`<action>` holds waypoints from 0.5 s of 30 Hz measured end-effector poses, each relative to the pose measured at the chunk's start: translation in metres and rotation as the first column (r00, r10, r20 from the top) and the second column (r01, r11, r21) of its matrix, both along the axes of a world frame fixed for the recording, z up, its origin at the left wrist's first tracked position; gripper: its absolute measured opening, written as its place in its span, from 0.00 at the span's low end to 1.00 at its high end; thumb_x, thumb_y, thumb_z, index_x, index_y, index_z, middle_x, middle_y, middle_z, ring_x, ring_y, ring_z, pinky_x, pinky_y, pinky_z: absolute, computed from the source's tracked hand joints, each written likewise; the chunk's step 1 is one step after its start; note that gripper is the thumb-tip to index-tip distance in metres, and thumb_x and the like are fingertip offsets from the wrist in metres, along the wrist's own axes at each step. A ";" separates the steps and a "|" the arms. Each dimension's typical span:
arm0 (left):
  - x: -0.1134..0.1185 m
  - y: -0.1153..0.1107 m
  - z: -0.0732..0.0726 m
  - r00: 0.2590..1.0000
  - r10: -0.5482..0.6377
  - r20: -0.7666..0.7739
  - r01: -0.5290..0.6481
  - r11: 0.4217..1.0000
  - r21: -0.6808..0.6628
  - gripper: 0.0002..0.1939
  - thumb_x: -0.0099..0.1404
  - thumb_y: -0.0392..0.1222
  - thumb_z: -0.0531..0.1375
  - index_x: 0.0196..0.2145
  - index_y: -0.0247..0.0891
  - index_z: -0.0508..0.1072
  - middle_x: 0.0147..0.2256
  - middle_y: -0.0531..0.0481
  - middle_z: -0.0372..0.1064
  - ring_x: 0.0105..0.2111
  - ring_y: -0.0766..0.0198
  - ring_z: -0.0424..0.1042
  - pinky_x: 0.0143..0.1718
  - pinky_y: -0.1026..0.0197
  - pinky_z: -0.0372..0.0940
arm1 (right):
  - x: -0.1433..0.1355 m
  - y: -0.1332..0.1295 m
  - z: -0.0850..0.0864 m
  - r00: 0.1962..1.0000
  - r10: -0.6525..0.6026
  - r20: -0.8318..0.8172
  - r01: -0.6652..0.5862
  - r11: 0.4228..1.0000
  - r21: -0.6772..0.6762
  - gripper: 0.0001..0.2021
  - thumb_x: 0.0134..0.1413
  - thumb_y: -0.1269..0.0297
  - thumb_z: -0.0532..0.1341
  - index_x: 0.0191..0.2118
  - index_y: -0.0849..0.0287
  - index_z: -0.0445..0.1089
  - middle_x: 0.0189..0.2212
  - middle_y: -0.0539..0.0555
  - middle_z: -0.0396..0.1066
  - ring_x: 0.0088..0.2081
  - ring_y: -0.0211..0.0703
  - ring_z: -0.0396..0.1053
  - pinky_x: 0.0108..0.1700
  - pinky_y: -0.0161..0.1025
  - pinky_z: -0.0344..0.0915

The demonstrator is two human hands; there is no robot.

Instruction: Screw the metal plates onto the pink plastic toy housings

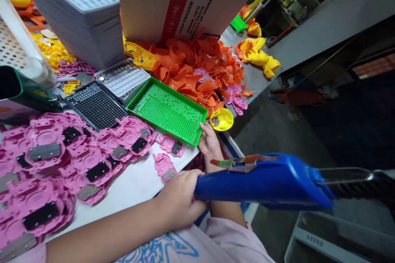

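My left hand (182,193) is wrapped round the blue electric screwdriver (262,183), which lies sideways in front of me with its hanger end to the right. Its tip is hidden behind the hand. Beyond it, my right hand (210,141) has its fingers curled at the near right corner of the green tray (168,111), a fingertip over the rim. Rows of holes fill this tray, many with small shiny pieces. A small yellow bowl (221,119) with little metal screws sits beside that corner. One pink plastic housing (164,167) with a grey cover lies near my left hand.
Pink housings (95,160) with black or grey covers pile up at left. Behind stand a black tray (95,104), a grey tray (123,78), stacked pale trays (83,20) and a carton (182,0). Orange parts (191,70) heap by the carton. The table edge runs at right.
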State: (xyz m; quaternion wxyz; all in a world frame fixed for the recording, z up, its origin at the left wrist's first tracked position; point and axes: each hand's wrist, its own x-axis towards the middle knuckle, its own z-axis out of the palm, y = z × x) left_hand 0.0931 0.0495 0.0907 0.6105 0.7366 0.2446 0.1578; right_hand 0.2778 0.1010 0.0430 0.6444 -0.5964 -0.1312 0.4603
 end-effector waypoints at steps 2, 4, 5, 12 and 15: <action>0.000 -0.001 -0.001 1.000 -0.006 -0.006 0.006 1.000 0.003 0.21 0.51 0.35 0.58 0.46 0.34 0.69 0.41 0.39 0.74 0.42 0.48 0.73 0.45 0.50 0.67 | 0.000 -0.001 0.000 0.997 0.024 0.070 -0.021 0.999 -0.039 0.18 0.39 0.56 0.68 0.37 0.56 0.67 0.32 0.50 0.78 0.37 0.44 0.77 0.42 0.44 0.74; 0.000 -0.002 -0.001 1.000 -0.009 -0.013 0.009 1.000 0.006 0.22 0.51 0.35 0.58 0.46 0.33 0.69 0.40 0.39 0.74 0.42 0.47 0.73 0.45 0.49 0.67 | 0.001 -0.002 0.001 0.992 0.040 0.122 -0.030 0.997 -0.078 0.20 0.38 0.53 0.69 0.37 0.57 0.69 0.31 0.51 0.78 0.36 0.44 0.76 0.38 0.42 0.74; 0.000 -0.002 -0.001 1.000 -0.009 -0.017 0.009 1.000 0.006 0.22 0.51 0.36 0.58 0.46 0.33 0.69 0.41 0.38 0.74 0.42 0.47 0.73 0.45 0.48 0.67 | 0.002 -0.002 0.003 0.988 0.051 0.143 -0.037 0.995 -0.097 0.20 0.38 0.52 0.69 0.36 0.58 0.70 0.30 0.51 0.78 0.35 0.44 0.76 0.36 0.41 0.73; -0.001 -0.002 0.000 1.000 -0.005 -0.016 0.005 1.000 0.004 0.23 0.51 0.36 0.57 0.47 0.32 0.70 0.42 0.37 0.74 0.43 0.46 0.73 0.46 0.48 0.67 | 0.011 -0.007 0.014 0.922 0.197 0.333 -0.107 0.957 -0.270 0.23 0.36 0.49 0.70 0.36 0.62 0.76 0.30 0.54 0.77 0.27 0.40 0.71 0.26 0.36 0.67; -0.001 -0.002 0.000 1.000 -0.002 -0.021 0.002 1.000 0.009 0.23 0.52 0.37 0.58 0.47 0.32 0.69 0.42 0.38 0.74 0.43 0.47 0.73 0.46 0.48 0.67 | 0.016 -0.015 0.020 0.875 0.150 0.460 -0.013 0.957 -0.289 0.22 0.36 0.50 0.70 0.36 0.61 0.76 0.30 0.54 0.76 0.29 0.40 0.70 0.31 0.38 0.68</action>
